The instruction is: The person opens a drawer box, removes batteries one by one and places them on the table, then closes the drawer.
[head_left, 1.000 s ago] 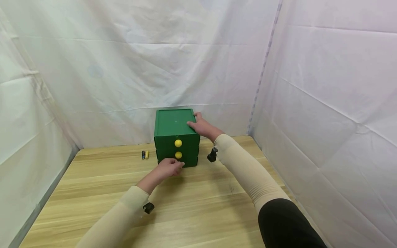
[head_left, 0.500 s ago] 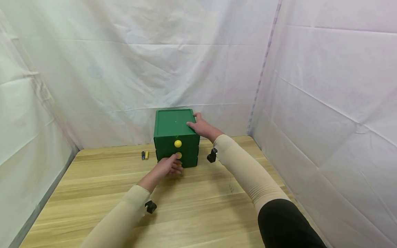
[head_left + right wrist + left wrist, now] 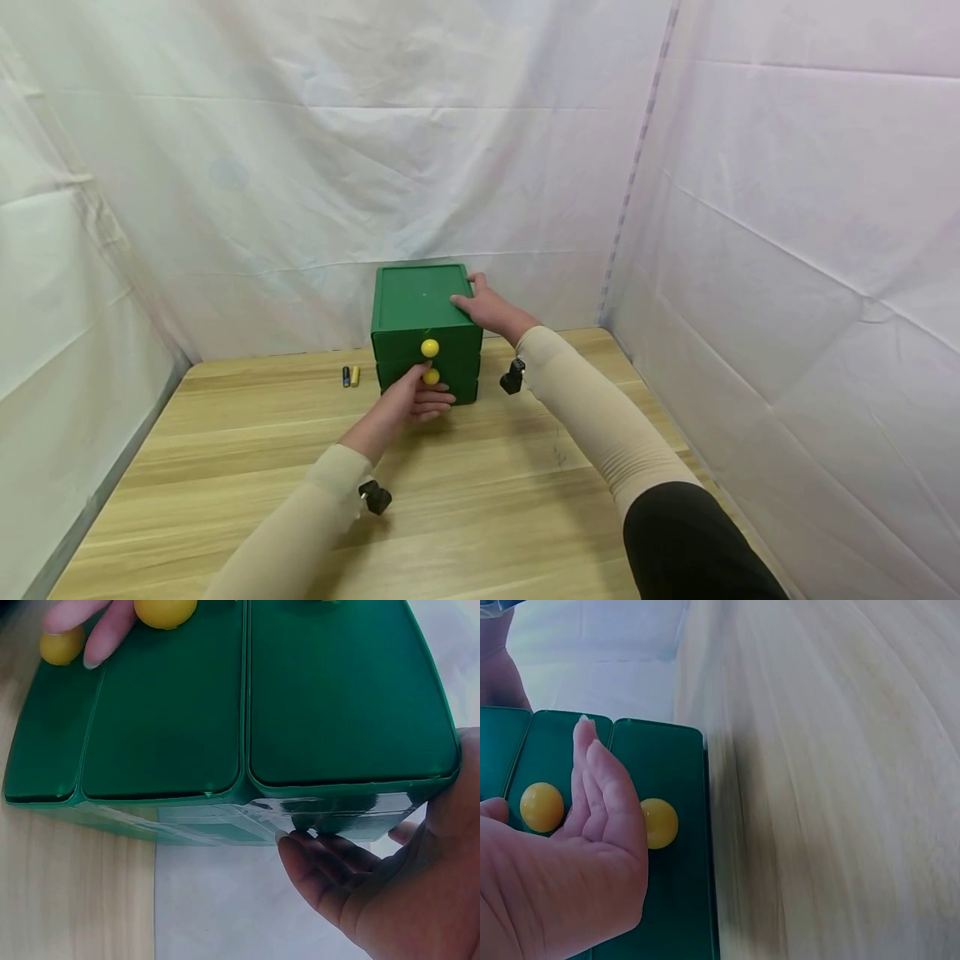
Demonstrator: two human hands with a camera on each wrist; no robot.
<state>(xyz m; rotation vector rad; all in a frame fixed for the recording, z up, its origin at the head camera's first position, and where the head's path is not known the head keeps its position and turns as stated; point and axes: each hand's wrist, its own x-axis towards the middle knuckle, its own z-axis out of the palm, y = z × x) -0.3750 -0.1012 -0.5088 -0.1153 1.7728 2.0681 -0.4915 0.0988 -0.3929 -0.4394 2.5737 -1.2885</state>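
A green drawer cabinet (image 3: 423, 298) with round yellow knobs stands at the back of the table. My left hand (image 3: 397, 408) is at its front, fingers stretched between the middle knob (image 3: 542, 806) and the lowest knob (image 3: 660, 823). The thumb lies on the other side of the middle knob, so the hand is around it without visibly pinching it. The upper knob (image 3: 430, 348) sits above this hand. My right hand (image 3: 493, 310) holds the cabinet's top right edge, thumb on the top and fingers against the side (image 3: 322, 862). All drawers look closed.
To the left of the cabinet, a dark battery (image 3: 346, 377) and a yellow battery (image 3: 356, 377) lie side by side on the wooden table (image 3: 480, 517). White sheeting (image 3: 337, 183) hangs behind and at both sides.
My left hand has risen slightly from near the lowest knob to the middle knob, its fingers straightening and thumb lifting above that knob. The right hand stays on the cabinet.
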